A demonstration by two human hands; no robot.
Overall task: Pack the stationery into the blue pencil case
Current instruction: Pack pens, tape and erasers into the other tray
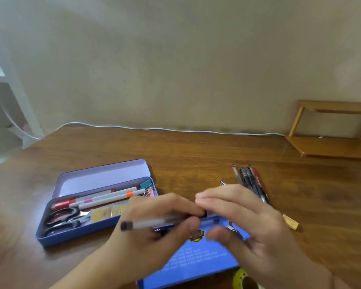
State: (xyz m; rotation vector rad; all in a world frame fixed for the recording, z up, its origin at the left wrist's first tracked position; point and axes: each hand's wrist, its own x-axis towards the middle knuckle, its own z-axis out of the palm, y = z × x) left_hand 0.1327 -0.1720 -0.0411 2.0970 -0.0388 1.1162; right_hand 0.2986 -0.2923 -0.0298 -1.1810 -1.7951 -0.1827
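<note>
Plain beige wall [175, 59] behind, white cable [175, 130] along its foot, low wooden shelf [331, 142] at far right. Brown wooden table [196, 155] below, filling the lower view.

At left on the table, an open purple tin case [79, 232], lid tilted back, already full: black-handled scissors [63, 219], three white markers [104, 198] with red, pink and orange bands, binder clips [147, 187] at the right end, pale yellowish blocks [106, 213] along the near wall.

Near centre bottom, the blue pencil case [196, 261], lying flat with printed lid up, largely covered by both hands. Whether shut or ajar, impossible to tell.

Left hand [154, 224] over the blue case's left end, fingers closed around a clear pen [152, 223], dark cap pointing left, barrel roughly level. Right hand [244, 224] just beside, fingertips meeting the pen's right end; blurred, so hard to say whether pinching the pen or merely touching it. Another pen-like barrel [211, 221] visible between the hands, against the case lid.

Beyond the right hand, a loose cluster of pens [250, 180] on the table, tips away, lower ends hidden by the knuckles; one more pen tip [222, 182] poking out just left of them. Small tan eraser-like block [291, 223] to the right of the hand. Yellow-green roll [241, 278] at the bottom edge, partly cut off.
</note>
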